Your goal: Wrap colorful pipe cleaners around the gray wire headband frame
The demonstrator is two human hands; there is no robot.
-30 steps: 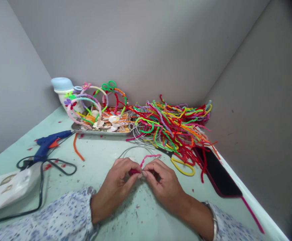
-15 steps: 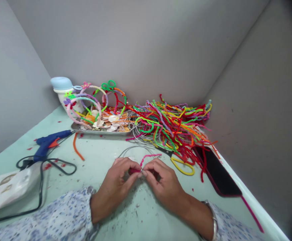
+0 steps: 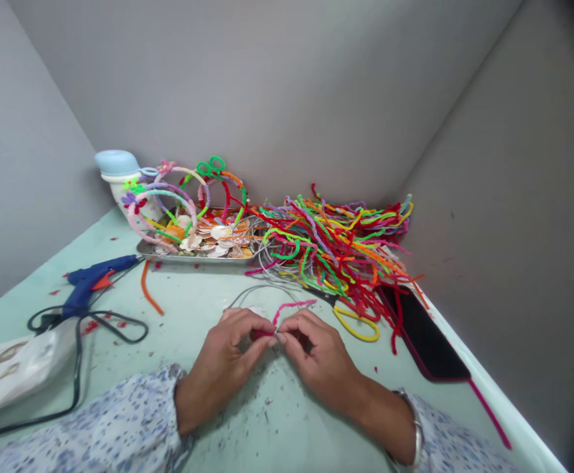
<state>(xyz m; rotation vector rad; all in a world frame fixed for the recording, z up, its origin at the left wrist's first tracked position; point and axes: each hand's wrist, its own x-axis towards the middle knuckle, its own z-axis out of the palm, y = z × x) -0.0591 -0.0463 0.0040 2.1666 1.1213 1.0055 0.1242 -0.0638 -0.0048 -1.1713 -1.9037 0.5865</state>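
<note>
Fingertip to fingertip above the table's middle, both hands are closed in a pinch. My left hand (image 3: 230, 361) grips a deep pink fuzzy pipe cleaner (image 3: 294, 304), part of which shows between thumb and forefinger. From the pinch its loose, wavy end curls up and to the right. My right hand (image 3: 319, 358) pinches the same pipe cleaner where it meets a thin grey wire at the fingertips. Behind the hands arches a thin grey wire hoop (image 3: 262, 286); whether it joins the held wire is hidden by the fingers.
Left are a blue glue gun (image 3: 90, 279) with its cord and a white plastic bag (image 3: 25, 374). Behind stand a metal tray (image 3: 203, 260) of shells, several fuzzy headbands (image 3: 139, 230) and a lidded white bottle (image 3: 119, 177). Right lie piled pipe cleaners (image 3: 336, 236), yellow-handled scissors (image 3: 358, 332) and a phone (image 3: 425, 341).
The whole view has shifted slightly, so everything sits a little further left. Both hands keep their pinch on the pink pipe cleaner with hardly any movement.
</note>
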